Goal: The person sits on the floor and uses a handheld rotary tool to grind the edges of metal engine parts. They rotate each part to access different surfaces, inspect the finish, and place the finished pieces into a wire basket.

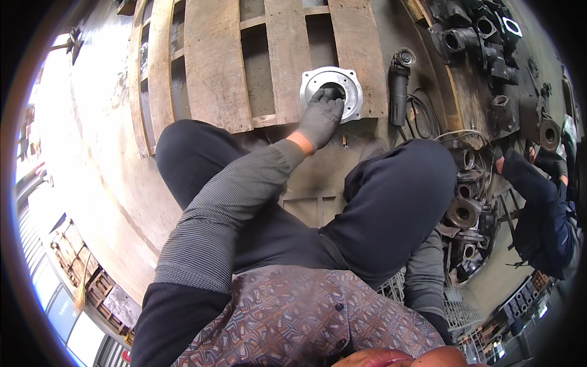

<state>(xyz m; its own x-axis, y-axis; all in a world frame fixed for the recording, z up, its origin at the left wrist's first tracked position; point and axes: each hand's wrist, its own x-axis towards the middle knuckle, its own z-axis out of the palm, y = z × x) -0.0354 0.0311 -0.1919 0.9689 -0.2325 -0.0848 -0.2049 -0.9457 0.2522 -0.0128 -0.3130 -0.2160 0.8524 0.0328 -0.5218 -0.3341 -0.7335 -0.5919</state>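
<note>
A pale floor (104, 147) stretches along the left side, brightly lit toward the rim. On it, ahead of the seated person, lies a wooden pallet (214, 61), its weathered planks running away from the person with dark gaps between them. The person's dark trousers (391, 208) spread wide, knees bent on either side of the pallet's near edge; above them comes a patterned shirt (287, 312). At the far right a co-worker (541, 208) in dark clothes bends near some metal parts.

Dark metal castings (489, 46) crowd the upper right, several with round openings. More castings (463, 213), some rusty brown, lie in a heap beyond the right knee. A wire basket (458, 312) stands at the lower right, partly behind the right sleeve (425, 272), which runs down beside the right thigh. The right grip is out of sight, so I cannot tell its state.

The left sleeve (232, 196), grey and ribbed, reaches up across the lap. To the right of the pallet lies a dark angle grinder (398, 92), its cable (426, 119) looped beside it. The silvery flange (351, 110) — round-holed, with lobed corners — rests flat on the pallet near its front edge. The left grip (322, 119), gloved in dark grey, lies over the flange's near side, fingers bent together at the central hole; whether they clamp its rim I cannot tell.
</note>
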